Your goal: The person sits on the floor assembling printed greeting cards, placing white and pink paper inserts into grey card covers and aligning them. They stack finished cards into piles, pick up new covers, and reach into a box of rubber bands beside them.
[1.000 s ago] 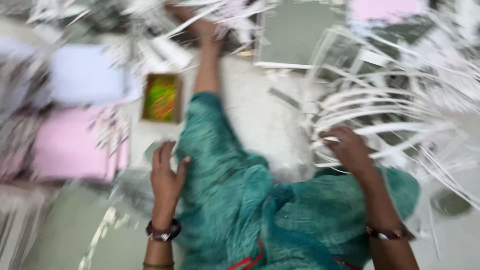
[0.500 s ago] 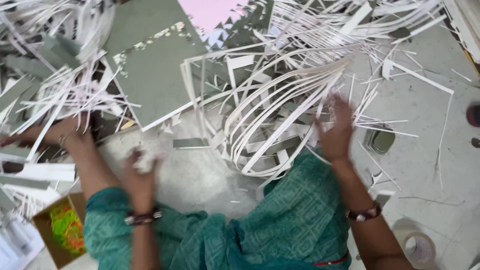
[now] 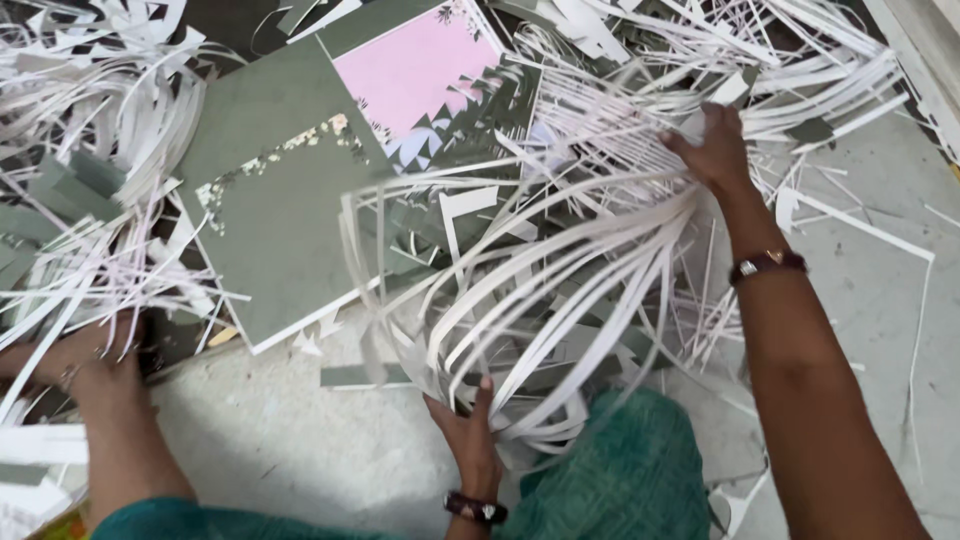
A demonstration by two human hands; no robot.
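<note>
Both hands gather white paper strips (image 3: pixel 560 290) on the floor (image 3: pixel 290 440): left hand (image 3: pixel 465 425) fingers clamped beneath, right hand (image 3: pixel 712 150) fingers closed on the bundle's far end (grey sheet (image 3: pixel 275 215) beside).

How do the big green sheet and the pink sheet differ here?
The green sheet is dull grey-green and shows most of its face; the pink sheet is pale pink and partly buried under scraps. The green sheet lies nearer the person, the pink sheet farther up the pile. Both lie flat, carry small flower prints and sit among white paper strips.
</note>
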